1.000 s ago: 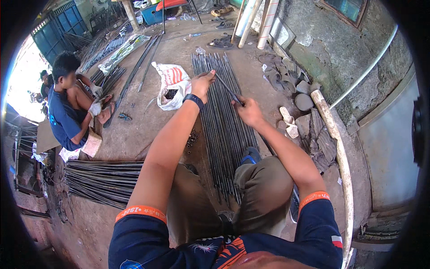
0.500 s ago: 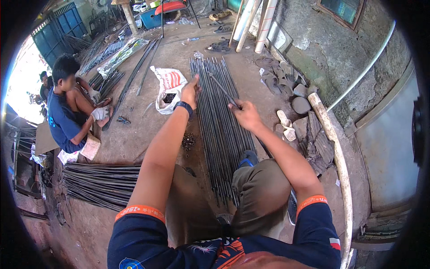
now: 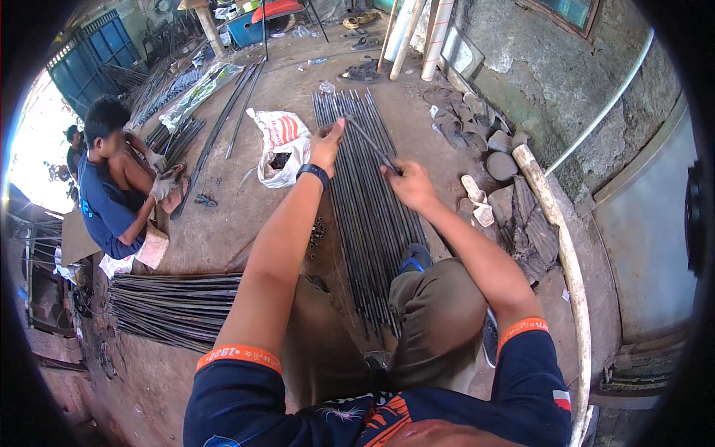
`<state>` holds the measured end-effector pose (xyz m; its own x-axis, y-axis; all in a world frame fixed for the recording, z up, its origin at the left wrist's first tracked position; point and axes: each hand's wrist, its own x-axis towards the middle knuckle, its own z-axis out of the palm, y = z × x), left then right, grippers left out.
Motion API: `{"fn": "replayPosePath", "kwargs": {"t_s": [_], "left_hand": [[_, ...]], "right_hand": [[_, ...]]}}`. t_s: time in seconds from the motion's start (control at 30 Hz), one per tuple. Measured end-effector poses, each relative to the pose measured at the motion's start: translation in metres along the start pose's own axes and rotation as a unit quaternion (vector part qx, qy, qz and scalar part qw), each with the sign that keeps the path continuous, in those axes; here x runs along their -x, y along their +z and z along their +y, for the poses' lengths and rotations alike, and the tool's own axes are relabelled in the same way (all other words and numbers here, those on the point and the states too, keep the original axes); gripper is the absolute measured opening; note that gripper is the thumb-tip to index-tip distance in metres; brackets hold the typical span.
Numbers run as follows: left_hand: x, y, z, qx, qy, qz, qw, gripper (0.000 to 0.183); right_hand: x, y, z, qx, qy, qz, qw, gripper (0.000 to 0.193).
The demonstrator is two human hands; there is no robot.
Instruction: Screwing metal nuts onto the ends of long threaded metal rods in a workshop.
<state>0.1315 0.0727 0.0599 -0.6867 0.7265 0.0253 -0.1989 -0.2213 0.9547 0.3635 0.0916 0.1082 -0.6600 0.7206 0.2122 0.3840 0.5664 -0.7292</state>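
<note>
I am crouched over a long bundle of thin steel rods (image 3: 366, 201) lying on the concrete floor between my knees. My left hand (image 3: 326, 146), with a black watch on its wrist, pinches the far end of one thin dark rod (image 3: 370, 144). My right hand (image 3: 407, 183) grips the near end of the same rod, held slanted just above the bundle. A small pile of dark nuts (image 3: 318, 232) lies on the floor left of the bundle.
A white sack (image 3: 277, 141) with dark pieces in it lies left of the rods. A seated person in a blue shirt (image 3: 112, 197) works at the left beside another rod bundle (image 3: 175, 307). Stones, sandals and a pale pole (image 3: 560, 246) line the right wall.
Both hands stay on the same rod. It has tilted a little above the bundle, my left hand now higher on its far end.
</note>
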Motion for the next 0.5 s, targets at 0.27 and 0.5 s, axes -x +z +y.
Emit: {"fn": "replayPosePath", "kwargs": {"t_s": [0.27,0.5], "left_hand": [[0.019,0.024,0.025,-0.066,-0.001,-0.021,0.998,0.05],[0.021,0.03,0.023,0.104,0.005,-0.037,0.994,0.042]], "right_hand": [[0.0,-0.001,-0.004,-0.026,0.022,-0.02,0.999,0.037],[0.0,0.004,0.001,-0.04,0.029,-0.017,0.999,0.036]]}}
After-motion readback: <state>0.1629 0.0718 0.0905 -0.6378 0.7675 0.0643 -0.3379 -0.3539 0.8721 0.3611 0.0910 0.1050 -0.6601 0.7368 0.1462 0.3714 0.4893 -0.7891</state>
